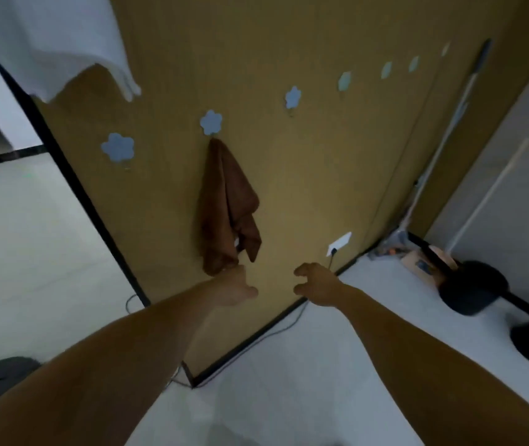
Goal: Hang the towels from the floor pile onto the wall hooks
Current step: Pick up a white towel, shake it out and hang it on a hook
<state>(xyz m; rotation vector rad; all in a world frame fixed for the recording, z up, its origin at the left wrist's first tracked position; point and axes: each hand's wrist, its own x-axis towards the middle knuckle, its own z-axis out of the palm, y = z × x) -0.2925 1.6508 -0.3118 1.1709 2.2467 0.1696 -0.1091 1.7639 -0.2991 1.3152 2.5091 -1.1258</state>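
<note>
Tugging gently should keep towel [224, 201] on hook [211, 122]; left hand [236, 286], thumb splayed, touches hem; right hand [316, 284] loosely curled, empty.

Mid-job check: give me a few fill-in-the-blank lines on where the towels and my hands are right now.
1. The brown towel hangs from a ___-shaped hook.
2. The left hand touches the brown towel's ___ end.
3. The right hand, fingers loosely curled, holds ___.
4. The white towel hangs to the ___ of the brown towel.

Missing words: flower; lower; nothing; left.
</note>
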